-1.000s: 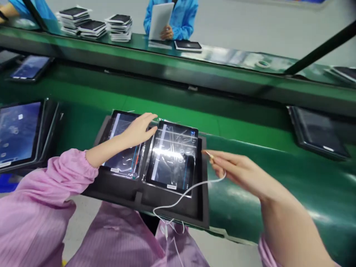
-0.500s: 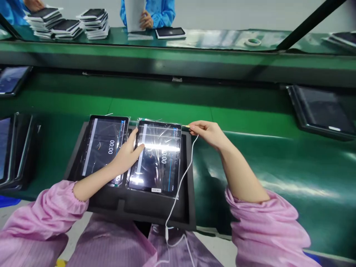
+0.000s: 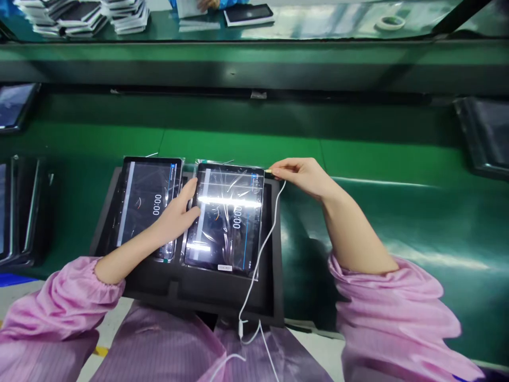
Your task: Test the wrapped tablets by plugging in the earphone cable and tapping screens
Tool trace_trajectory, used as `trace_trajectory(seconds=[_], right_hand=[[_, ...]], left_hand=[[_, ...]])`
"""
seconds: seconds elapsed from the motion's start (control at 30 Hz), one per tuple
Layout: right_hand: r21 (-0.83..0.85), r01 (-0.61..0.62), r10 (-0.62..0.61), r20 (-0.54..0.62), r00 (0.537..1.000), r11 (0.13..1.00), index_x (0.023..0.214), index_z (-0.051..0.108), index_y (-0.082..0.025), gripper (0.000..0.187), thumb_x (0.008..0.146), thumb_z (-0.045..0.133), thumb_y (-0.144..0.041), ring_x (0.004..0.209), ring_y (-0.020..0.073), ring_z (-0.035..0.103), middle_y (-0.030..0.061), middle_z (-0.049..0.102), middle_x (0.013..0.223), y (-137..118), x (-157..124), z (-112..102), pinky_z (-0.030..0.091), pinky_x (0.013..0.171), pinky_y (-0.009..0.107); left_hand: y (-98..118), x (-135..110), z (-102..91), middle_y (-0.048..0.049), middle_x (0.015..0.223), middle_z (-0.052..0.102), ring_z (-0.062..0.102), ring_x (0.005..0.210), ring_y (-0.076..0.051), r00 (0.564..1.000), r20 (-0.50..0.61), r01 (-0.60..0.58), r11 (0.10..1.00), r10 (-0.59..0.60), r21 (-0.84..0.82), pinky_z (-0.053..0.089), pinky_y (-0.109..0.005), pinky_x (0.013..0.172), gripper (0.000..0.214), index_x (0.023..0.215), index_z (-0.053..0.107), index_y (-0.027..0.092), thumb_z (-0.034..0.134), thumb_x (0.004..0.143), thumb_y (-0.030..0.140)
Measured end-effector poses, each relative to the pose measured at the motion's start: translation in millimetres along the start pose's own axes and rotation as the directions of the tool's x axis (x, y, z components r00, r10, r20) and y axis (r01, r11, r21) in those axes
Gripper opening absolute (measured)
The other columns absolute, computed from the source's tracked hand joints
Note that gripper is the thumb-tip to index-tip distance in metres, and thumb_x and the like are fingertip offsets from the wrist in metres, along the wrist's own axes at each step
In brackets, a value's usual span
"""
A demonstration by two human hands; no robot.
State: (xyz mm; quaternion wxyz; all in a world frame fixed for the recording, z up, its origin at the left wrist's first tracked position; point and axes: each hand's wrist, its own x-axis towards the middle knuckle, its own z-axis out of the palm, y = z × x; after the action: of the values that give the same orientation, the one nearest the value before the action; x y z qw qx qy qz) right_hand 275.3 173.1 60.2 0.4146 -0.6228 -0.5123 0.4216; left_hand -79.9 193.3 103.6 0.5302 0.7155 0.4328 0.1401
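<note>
Two tablets in clear film lie side by side in a black foam tray (image 3: 151, 286), both screens showing 00:00. My left hand (image 3: 173, 215) grips the left edge of the right tablet (image 3: 222, 239), thumb over its face, partly covering the left tablet (image 3: 141, 196). At the right tablet's upper right corner, my right hand (image 3: 300, 175) pinches a small yellowish plug (image 3: 269, 171). Its tip meets the tablet's edge; whether it is inserted I cannot tell. From that hand a white cable (image 3: 260, 260) drops across the tray to my lap.
More tablets (image 3: 24, 212) stand at the left, with another tablet (image 3: 489, 132) at the right edge. Beyond a raised green ledge (image 3: 222, 53) are stacks of boards or tablets (image 3: 125, 13), a tape roll (image 3: 389, 22) and a co-worker's hand (image 3: 209, 4).
The view has tipped downward, so the far bench sits higher in the picture. Both hands keep their places at the right tablet, and the plug stays at its corner.
</note>
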Motion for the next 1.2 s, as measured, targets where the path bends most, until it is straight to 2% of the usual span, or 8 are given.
trace_trajectory(seconds=[0.13,0.3,0.5,0.63,0.73,0.87,1.07,1.2], right_hand=[[0.035,-0.019,0.02,-0.012,1.0,0.999,0.083,0.079,-0.022,0.051,0.061,0.089,-0.066,0.086,0.026,0.07,0.0079,0.078,0.09,1.7,2.8,2.4,0.058,0.085,0.042],[-0.024,0.029,-0.029,-0.025,0.999,0.999,0.083,0.079,-0.023,0.034,0.068,0.088,-0.052,0.086,0.0258,0.071,0.0058,0.078,0.087,3.3,-5.1,4.3,0.059,0.083,0.04],[-0.247,0.06,-0.094,-0.129,0.987,0.967,0.095,0.078,-0.01,0.014,0.09,0.074,-0.023,0.087,0.0188,0.069,0.0113,0.077,0.095,-8.5,-35.5,16.9,0.053,0.084,0.034],[-0.572,0.172,-0.32,-0.168,0.932,0.802,0.119,0.074,-0.008,0.025,0.097,0.066,-0.016,0.117,0.0243,0.062,0.0187,0.069,0.123,-24.4,-77.2,29.0,0.047,0.098,0.039],[-0.535,0.492,-0.544,0.07,0.836,0.687,0.123,0.071,-0.02,0.031,0.098,0.057,-0.009,0.123,0.0242,0.059,0.0124,0.067,0.126,-40.1,-146.2,45.9,0.044,0.107,0.044],[-0.27,0.651,-0.458,0.525,0.717,0.709,0.126,0.068,-0.025,0.025,0.106,0.054,-0.023,0.104,0.0206,0.064,0.0074,0.068,0.116,-54.2,-246.9,87.8,0.055,0.087,0.035],[-0.51,0.731,-0.538,0.498,0.68,0.452,0.106,0.07,-0.012,0.028,0.106,0.043,-0.005,0.08,0.0198,0.063,0.0107,0.074,0.098,-35.6,-285.6,136.9,0.051,0.067,0.034],[-0.387,0.708,-0.577,0.41,0.706,0.591,0.113,0.067,-0.017,0.026,0.108,0.041,-0.013,0.103,0.0236,0.068,0.0108,0.075,0.109,-28.5,-288.2,136.9,0.058,0.083,0.04]], left_hand=[[6.6,6.4,-18.8,-0.0113,0.169,0.028,0.023,0.158,-0.035,0.986,0.058,0.166,0.968,-0.158,-0.19,0.024,-0.061,0.126,0.098,0.165,0.017,0.021,0.05,0.073,0.019],[8.2,6.5,-25.1,-0.0112,0.167,0.034,0.022,0.158,-0.035,0.984,0.118,0.157,0.965,-0.135,-0.208,0.02,-0.057,0.129,0.104,0.164,0.019,0.016,0.051,0.065,0.018],[-9.0,1.8,-11.8,-0.0111,0.168,0.032,0.025,0.157,-0.033,0.994,0.109,0.021,0.999,-0.024,0.025,0.028,-0.054,0.125,0.095,0.163,0.02,0.016,0.044,0.071,0.018],[-20.4,-6.6,-3.5,-0.0065,0.169,0.032,0.022,0.157,-0.031,0.985,0.106,-0.16,0.956,0.137,0.246,0.032,-0.055,0.12,0.091,0.165,0.009,0.023,0.038,0.079,0.014],[-19.8,-33.8,0.4,-0.0025,0.172,0.025,0.02,0.158,-0.031,0.969,0.072,-0.248,0.903,0.238,0.35,0.021,-0.052,0.126,0.085,0.164,0.016,0.027,0.043,0.084,0.017],[-16.0,-77.8,6.3,-0.0007,0.173,0.02,0.01,0.16,-0.034,0.95,0.046,-0.29,0.815,0.31,0.501,0.009,-0.056,0.129,0.079,0.162,0.026,0.026,0.045,0.085,0.018],[-26.9,-97.2,28.4,-0.0111,0.173,0.02,0.007,0.16,-0.039,0.929,0.043,-0.29,0.651,0.367,0.701,0.001,-0.067,0.126,0.069,0.154,0.041,0.017,0.043,0.085,0.013],[-32.3,-90.1,38.3,-0.0103,0.173,0.019,0.006,0.16,-0.041,0.921,0.004,-0.262,0.614,0.389,0.745,-0.005,-0.069,0.124,0.066,0.151,0.047,0.02,0.048,0.085,0.013]])
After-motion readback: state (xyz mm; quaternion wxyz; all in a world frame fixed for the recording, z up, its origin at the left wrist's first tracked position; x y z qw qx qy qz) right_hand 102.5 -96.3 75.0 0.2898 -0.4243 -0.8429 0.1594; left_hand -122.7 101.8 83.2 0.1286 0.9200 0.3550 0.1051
